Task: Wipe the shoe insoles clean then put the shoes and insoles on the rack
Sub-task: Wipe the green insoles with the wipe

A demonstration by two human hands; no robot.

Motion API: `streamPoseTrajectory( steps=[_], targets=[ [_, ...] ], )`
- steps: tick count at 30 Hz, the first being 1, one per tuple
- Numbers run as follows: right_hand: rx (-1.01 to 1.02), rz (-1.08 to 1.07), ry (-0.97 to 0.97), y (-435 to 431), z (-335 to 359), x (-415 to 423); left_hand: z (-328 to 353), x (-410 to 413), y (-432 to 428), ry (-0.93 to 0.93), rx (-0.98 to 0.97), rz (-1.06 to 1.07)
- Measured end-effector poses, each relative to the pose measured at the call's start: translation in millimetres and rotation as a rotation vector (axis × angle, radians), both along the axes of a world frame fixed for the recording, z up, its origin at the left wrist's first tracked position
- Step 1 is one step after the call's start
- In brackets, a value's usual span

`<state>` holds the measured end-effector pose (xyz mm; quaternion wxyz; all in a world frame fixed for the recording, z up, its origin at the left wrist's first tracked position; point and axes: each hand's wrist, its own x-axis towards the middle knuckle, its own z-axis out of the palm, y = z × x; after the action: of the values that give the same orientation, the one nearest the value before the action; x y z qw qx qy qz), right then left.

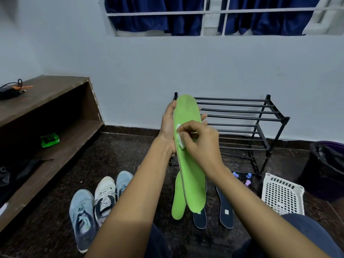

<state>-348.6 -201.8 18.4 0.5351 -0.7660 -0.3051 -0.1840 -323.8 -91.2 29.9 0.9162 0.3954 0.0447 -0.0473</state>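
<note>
My left hand (168, 127) grips a long green insole (188, 116) from behind, holding it upright in front of me. My right hand (201, 142) pinches a small white wipe (180, 138) against the insole's face near its middle. A second green insole (177, 202) lies on the floor below, partly hidden by the held one. Two dark blue insoles (226, 209) lie on the floor to the right. Three sneakers (104, 196), two light blue and one white, stand on the floor at the left. The black metal rack (260, 120) stands against the wall behind my hands.
A brown wooden shelf unit (55, 116) runs along the left, with a green packet (49, 140) on its lower board. A white perforated basket (283, 194) and a dark lined bin (327, 168) sit at the right. Small coloured caps (248, 178) lie by the rack's foot.
</note>
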Motion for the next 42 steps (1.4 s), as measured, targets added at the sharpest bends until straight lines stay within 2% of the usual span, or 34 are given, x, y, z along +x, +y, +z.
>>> streamPoseTrajectory(
  steps=[3, 7, 11, 15, 22, 25, 30, 33, 39, 42],
  targets=[
    [0.036, 0.059, 0.020, 1.2, -1.6, -12.1, 3.5, -1.4, 1.8, -0.017, -0.052, -0.006],
    [0.061, 0.019, -0.033, 2.6, 1.6, -8.9, 3.4, -6.3, -6.6, -0.027, -0.091, -0.063],
    [0.068, -0.043, -0.074, 4.6, 7.4, 1.4, -0.8, -10.2, -15.3, -0.015, -0.075, -0.070],
    [0.042, 0.006, -0.092, 5.0, 13.3, 3.3, 0.3, -11.0, -13.0, -0.025, -0.051, -0.013],
    [-0.061, 0.170, 0.032, -3.9, 8.3, -7.8, 3.5, -6.3, 3.6, -0.038, -0.135, 0.007],
    [0.014, 0.150, 0.037, -1.6, 6.9, -7.5, 4.6, -7.1, -0.3, -0.043, -0.148, 0.004],
    [0.072, 0.050, 0.005, 2.4, 15.3, 7.0, -0.5, -9.9, -16.0, 0.022, 0.006, 0.052],
    [0.064, 0.010, -0.029, 9.3, 15.4, 5.1, 0.1, -10.3, -14.3, 0.022, 0.024, 0.072],
    [-0.044, 0.065, 0.057, 3.2, 7.4, -8.2, 4.0, -5.8, 3.7, -0.008, -0.105, 0.090],
    [-0.034, 0.082, 0.094, 1.6, 4.8, -14.0, 3.7, -5.3, 8.1, -0.031, -0.114, 0.063]
  ],
)
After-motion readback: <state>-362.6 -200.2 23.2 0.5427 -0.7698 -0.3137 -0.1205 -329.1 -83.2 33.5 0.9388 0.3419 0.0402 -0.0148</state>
